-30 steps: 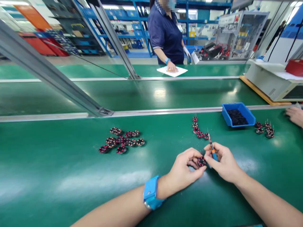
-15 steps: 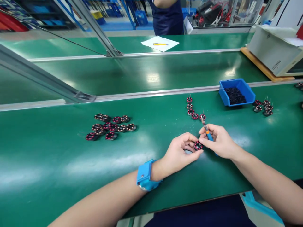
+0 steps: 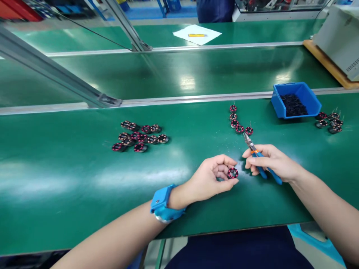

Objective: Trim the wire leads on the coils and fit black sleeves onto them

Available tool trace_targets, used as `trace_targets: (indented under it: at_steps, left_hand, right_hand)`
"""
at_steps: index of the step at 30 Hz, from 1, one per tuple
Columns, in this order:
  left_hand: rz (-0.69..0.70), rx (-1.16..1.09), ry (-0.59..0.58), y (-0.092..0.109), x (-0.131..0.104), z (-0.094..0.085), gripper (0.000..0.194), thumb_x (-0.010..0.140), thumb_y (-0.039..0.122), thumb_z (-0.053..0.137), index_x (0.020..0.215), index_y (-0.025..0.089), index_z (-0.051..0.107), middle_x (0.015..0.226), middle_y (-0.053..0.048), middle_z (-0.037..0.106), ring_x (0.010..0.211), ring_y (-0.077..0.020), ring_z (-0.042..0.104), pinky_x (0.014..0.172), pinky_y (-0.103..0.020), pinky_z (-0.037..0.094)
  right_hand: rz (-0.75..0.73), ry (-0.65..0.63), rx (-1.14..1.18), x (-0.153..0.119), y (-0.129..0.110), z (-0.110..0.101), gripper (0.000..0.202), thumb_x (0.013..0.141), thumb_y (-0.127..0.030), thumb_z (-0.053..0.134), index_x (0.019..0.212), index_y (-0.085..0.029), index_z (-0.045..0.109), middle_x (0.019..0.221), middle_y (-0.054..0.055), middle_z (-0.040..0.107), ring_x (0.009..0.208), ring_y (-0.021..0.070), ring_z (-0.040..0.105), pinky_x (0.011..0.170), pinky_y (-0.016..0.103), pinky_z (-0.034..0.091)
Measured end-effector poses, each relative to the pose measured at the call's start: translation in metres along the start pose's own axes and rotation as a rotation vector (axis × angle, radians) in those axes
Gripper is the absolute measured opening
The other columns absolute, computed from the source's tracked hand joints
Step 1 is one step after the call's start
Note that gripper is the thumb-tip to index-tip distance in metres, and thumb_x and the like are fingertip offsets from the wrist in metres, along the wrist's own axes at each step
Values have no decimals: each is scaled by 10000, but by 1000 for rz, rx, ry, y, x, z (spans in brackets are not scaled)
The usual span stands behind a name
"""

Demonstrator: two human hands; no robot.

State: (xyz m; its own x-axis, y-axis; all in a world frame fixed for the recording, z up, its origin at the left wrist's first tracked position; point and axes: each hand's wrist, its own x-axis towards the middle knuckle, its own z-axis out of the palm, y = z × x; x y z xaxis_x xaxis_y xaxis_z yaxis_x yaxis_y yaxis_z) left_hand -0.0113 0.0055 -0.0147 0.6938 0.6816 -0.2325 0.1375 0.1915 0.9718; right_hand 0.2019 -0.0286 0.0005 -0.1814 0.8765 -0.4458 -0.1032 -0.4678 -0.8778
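Between the thumb and fingers of my left hand (image 3: 214, 175) is a small round coil part (image 3: 232, 173) with a red and black ring. A blue band is round that wrist. My right hand (image 3: 270, 160) is closed on blue-handled pliers (image 3: 262, 161), whose jaws point away from me. The pliers' tip lies just below a coil part (image 3: 248, 130) at the end of a short curved row. More of that row, including another coil part (image 3: 233, 108), runs up and to the left. The two hands are apart.
A blue bin (image 3: 295, 101) of black pieces stands at the right, beside a small group of coil parts (image 3: 336, 122). Several more coil parts (image 3: 142, 138) lie at the left. Beyond the metal rail (image 3: 196, 99) are paper (image 3: 183, 34), a yellow pen (image 3: 198, 35) and a person's torso (image 3: 215, 10).
My right hand has moved right, away from my left hand, and the pliers now show more fully, turned and no longer over the end coil part. The whole view has shifted.
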Motion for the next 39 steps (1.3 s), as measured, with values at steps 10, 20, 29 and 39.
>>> trace_targets:
  at_steps: [10, 20, 29, 39]
  left_hand:
    - [35, 46, -31, 3, -2, -5, 385, 695, 172, 731, 1041, 129, 570, 875, -50, 657, 733, -115, 644, 665, -234, 549]
    - [311, 746, 320, 1, 6, -38, 474, 757, 200, 638, 1218, 162, 533, 1006, -85, 724, 941, -226, 664, 882, -395, 525]
    - [457, 1178, 578, 13, 32, -73, 551, 764, 265, 633, 1274, 138, 468, 1292, -174, 542, 1219, -311, 508, 1017, -483, 436]
    - [682, 974, 221, 9, 134, -61, 222, 760, 157, 622, 979, 170, 594, 1150, -112, 580, 1079, -236, 580, 948, -385, 479]
  right_hand:
    - [49, -70, -23, -3, -2, -6, 268, 682, -337, 763, 867, -158, 689, 678, 28, 691, 545, 123, 615, 504, 242, 525]
    - [36, -97, -83, -7, -4, -7, 274, 731, -321, 731, 919, -141, 644, 736, 41, 689, 599, 118, 623, 572, 243, 521]
    - [37, -127, -125, -7, -2, -2, 287, 712, -308, 716, 925, -146, 612, 733, 22, 646, 611, 114, 603, 603, 258, 502]
    - [-1, -138, -115, -7, 0, -1, 323, 691, -362, 729, 896, -147, 601, 706, 9, 607, 616, 115, 576, 596, 264, 472]
